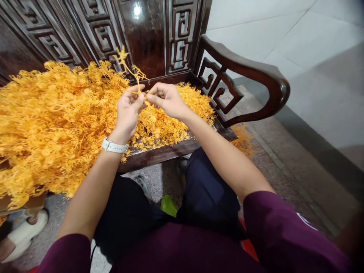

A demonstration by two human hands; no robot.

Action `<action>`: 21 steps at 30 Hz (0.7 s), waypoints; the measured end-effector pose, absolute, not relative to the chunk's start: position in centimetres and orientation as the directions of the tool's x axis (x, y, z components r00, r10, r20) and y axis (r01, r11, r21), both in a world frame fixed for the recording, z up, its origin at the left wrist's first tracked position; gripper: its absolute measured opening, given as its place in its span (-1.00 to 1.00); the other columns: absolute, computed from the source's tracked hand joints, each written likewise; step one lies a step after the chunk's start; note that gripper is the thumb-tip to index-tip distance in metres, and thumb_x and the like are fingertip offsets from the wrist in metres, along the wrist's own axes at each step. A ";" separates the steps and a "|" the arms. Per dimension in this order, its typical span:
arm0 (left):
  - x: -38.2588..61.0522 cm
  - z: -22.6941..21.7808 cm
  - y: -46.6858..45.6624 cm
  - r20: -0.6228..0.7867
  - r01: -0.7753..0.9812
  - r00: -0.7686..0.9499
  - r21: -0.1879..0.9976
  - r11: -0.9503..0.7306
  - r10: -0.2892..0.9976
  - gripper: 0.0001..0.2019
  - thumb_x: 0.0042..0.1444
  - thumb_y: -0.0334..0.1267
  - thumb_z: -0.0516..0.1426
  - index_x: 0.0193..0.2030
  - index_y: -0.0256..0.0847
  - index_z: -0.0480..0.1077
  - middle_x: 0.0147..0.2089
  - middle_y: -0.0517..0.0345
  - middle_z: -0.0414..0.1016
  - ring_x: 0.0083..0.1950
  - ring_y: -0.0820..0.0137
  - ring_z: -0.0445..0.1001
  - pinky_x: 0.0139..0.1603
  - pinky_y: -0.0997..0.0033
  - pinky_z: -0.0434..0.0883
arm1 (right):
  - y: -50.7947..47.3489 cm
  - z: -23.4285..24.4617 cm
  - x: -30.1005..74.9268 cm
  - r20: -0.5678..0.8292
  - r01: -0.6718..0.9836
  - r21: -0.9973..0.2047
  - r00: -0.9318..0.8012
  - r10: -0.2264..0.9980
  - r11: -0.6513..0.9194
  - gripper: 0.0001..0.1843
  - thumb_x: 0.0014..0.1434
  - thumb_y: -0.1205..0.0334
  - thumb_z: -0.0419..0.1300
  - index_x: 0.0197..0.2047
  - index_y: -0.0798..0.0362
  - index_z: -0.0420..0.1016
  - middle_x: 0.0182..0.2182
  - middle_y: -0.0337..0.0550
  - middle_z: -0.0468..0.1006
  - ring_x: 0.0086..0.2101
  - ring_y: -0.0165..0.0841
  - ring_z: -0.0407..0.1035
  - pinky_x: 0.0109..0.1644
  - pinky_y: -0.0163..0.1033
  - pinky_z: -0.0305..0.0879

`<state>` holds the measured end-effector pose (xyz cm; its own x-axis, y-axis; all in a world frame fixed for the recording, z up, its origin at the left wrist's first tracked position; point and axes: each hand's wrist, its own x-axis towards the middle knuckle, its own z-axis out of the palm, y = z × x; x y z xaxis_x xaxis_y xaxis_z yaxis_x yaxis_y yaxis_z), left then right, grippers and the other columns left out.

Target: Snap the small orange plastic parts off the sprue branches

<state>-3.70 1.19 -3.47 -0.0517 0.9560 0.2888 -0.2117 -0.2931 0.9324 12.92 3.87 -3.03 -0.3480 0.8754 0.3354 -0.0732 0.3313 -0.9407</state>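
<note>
Yellow sprig (pixel 135 76) stands upright between both hands, just above the pile (pixel 57 121) heaped on the bench (pixel 159 153), probably lifted so its branches stay clear of the tangle. Left hand (pixel 127 112) and right hand (pixel 167 99) meet fingertip to fingertip, each pinching its lower stem.

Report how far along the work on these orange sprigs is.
Done: no finished batch can be told apart. In hand: left hand and right hand pinch one orange sprig between the fingers. Left: a big orange pile covers the wooden bench seat.
</note>
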 end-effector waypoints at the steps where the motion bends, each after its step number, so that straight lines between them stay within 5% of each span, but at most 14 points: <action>1: -3.7 -3.4 1.1 0.271 -0.173 -0.041 0.946 -0.274 0.962 -0.82 0.26 -0.25 0.41 -0.04 -0.12 0.58 -0.18 0.09 0.52 -0.24 0.41 0.50 -0.23 0.48 0.44 | 4.0 -3.0 13.1 0.311 -0.077 -0.950 -0.315 0.897 0.303 -0.51 0.18 -0.20 0.50 -0.28 0.00 0.45 -0.37 -0.22 0.45 -0.32 -0.37 0.36 -0.22 -0.20 0.39; 6: -3.2 -3.2 0.5 0.164 -0.056 0.062 0.985 -0.161 0.985 -0.76 0.27 -0.12 0.42 -0.16 -0.20 0.54 -0.37 0.10 0.54 -0.50 0.51 0.27 -0.51 0.48 0.15 | 4.4 -2.8 13.5 0.298 -0.133 -0.952 -0.209 0.932 0.275 -0.57 0.23 -0.07 0.50 -0.28 -0.01 0.39 -0.38 -0.25 0.41 -0.32 -0.39 0.36 -0.23 -0.23 0.43; 14: -2.4 -2.7 -0.3 0.236 -0.045 0.058 0.971 -0.233 0.970 -0.62 -0.01 -0.39 0.53 -0.10 -0.22 0.52 -0.51 0.30 0.37 -0.51 0.52 0.32 -0.42 0.50 0.25 | 5.9 -4.3 12.9 0.291 -0.226 -0.936 -0.067 0.954 0.269 -0.61 0.35 -0.06 0.40 -0.27 -0.02 0.34 -0.38 -0.27 0.34 -0.32 -0.39 0.35 -0.18 -0.20 0.43; 21: -1.9 -2.5 -0.2 0.238 -0.066 -0.008 0.969 -0.238 0.971 -0.88 0.18 -0.48 0.35 -0.34 -0.24 0.58 -0.33 0.12 0.53 -0.40 0.50 0.35 -0.39 0.49 0.29 | 6.8 -4.8 12.2 0.295 -0.295 -0.914 -0.016 0.955 0.277 -0.62 0.40 -0.08 0.33 -0.27 -0.03 0.33 -0.40 -0.31 0.34 -0.40 -0.46 0.31 -0.19 -0.22 0.46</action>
